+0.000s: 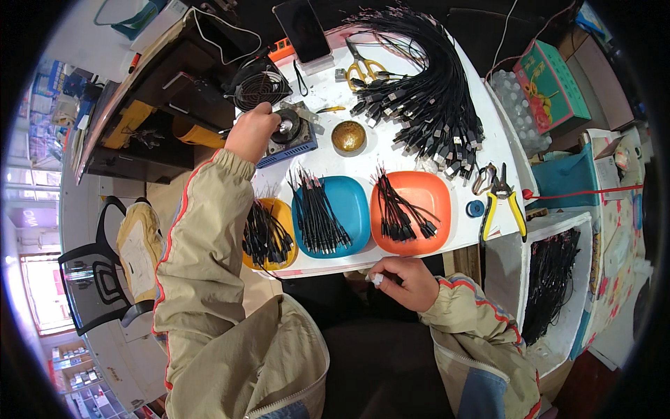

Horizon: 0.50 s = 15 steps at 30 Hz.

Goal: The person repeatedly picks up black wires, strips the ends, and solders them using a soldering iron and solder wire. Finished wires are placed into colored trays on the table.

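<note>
My left hand [252, 133] is closed at the left side of a small metal device with a round black top [296, 131] and a blue base. What its fingers grip, if anything, is hidden. Below the table's front edge, my right hand [408, 283] pinches a small white wad [377, 279]. Between my hands stand a yellow tray [285, 213], a blue tray [359, 199] and an orange tray [433, 192]. Each holds short black cables with thin wire ends. Right of the device sits a round tin [348, 137] with a golden-brown inside.
A large bundle of black USB cables [447, 91] covers the table's far right. Yellow-handled scissors [363, 70], wire strippers [504, 199] and a blue spool [475, 208] lie nearby. A fan [262, 84] and a phone [301, 31] stand at the back. A white box [506, 269] at right holds more cables.
</note>
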Tool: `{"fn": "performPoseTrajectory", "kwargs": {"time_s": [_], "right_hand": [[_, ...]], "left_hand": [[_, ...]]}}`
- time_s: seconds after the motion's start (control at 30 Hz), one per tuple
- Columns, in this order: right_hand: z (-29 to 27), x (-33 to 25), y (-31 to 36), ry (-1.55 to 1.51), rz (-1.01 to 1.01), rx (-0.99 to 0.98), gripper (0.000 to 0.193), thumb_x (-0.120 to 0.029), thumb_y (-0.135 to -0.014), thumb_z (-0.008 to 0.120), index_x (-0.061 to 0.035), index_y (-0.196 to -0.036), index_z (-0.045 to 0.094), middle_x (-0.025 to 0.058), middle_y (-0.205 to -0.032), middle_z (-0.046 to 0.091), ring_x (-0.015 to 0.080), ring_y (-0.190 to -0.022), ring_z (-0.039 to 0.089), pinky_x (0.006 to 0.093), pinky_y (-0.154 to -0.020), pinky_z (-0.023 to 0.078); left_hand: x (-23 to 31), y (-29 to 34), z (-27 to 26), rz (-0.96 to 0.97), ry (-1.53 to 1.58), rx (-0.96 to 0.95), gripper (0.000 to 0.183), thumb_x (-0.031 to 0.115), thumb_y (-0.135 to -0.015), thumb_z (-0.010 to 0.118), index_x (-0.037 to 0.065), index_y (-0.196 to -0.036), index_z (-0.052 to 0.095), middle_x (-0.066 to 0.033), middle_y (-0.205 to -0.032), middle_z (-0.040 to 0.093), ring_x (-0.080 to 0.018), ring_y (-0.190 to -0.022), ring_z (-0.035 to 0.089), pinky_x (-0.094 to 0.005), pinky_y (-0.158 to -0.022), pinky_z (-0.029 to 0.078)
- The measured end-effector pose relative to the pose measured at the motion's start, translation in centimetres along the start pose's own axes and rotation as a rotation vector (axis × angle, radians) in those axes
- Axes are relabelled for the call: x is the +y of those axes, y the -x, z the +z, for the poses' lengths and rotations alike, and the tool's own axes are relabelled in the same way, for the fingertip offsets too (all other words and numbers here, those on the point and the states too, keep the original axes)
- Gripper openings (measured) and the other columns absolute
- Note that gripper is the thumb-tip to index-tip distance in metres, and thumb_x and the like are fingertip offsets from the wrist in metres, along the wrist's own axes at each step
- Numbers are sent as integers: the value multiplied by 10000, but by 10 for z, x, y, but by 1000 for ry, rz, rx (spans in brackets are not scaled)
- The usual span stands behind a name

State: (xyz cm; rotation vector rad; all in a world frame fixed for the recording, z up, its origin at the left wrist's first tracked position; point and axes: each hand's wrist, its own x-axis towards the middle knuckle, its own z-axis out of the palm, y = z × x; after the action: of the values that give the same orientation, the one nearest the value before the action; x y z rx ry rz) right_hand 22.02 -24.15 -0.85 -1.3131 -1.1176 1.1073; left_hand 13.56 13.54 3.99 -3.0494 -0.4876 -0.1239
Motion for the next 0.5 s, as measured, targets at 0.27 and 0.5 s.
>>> {"fn": "performPoseTrajectory", "kwargs": {"time_s": [0.27, 0.5], "right_hand": [[-1, 8, -3, -5, -10, 15, 85, -62, -852, 605, -14, -922, 615, 85, -753, 594, 179, -627, 566, 288, -581, 445], [-1, 11, -4, -11, 22, 2, 90, -66, -853, 603, -13, -925, 613, 89, -761, 593, 180, -644, 566, 288, -590, 446]], "left_hand": [[7, -8, 1, -5, -58, -51, 67, 43, -759, 585, -10, -788, 612, -144, -842, 545, -349, -814, 602, -429, -694, 481], [4, -11, 6, -16, -73, -50, 72, 55, -778, 593, 2, -806, 632, -142, -845, 549, -343, -817, 605, -423, -698, 482]]}}
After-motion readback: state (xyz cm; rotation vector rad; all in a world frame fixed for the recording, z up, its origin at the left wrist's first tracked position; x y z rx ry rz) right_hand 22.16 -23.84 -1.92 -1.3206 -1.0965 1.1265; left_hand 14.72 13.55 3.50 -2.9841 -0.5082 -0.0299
